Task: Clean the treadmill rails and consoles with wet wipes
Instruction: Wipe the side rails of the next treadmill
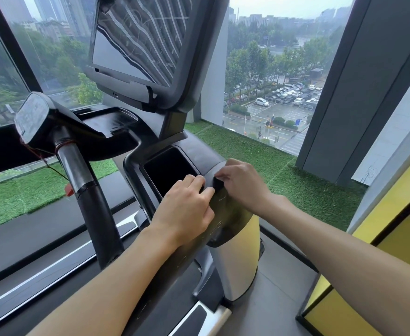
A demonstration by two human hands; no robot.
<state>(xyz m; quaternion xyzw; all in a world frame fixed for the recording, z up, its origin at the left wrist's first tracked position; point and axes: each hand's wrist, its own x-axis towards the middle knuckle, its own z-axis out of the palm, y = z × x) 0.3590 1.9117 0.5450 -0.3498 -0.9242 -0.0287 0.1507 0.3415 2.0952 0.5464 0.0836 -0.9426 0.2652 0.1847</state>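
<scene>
Two hands meet on the treadmill's right rail [225, 214], just below and to the right of the middle of our view. The left hand [184, 209] comes in from 7 o'clock and lies knuckles-up on the rail's inner edge. Its fingers are curled, with their tips at the rim of a dark recessed tray [167, 170]. We cannot tell whether its grip has hold of anything, since the fingertips fold out of sight.

The right hand [244, 185] reaches in from 4 o'clock and sits just beside the left, at its 2 o'clock. Its grip is closed to a pinch, fingers and thumb nipping a small dark tab [218, 184] that stands up from the rail's glossy, dark olive top. The tab lies between the two hands, and the left thumb is close against it. We cannot make out what the tab belongs to.

The console [136, 44] rises at 12 o'clock, its dark screen tilted toward us and streaked with pale reflected lines. At 9 o'clock the left handlebar [87, 185] slants up to a dusty black pod [31, 117]. The treadmill deck [41, 251] runs out toward 8 o'clock. Under the rail, at 5 o'clock, a silver upright [240, 263] catches a yellow sheen.

Green artificial turf [296, 185] lines the sill at 3 o'clock. Above it a window [271, 69] shows rainy streets and parked cars. A yellow panel [393, 214] edges the view at 4 o'clock.
</scene>
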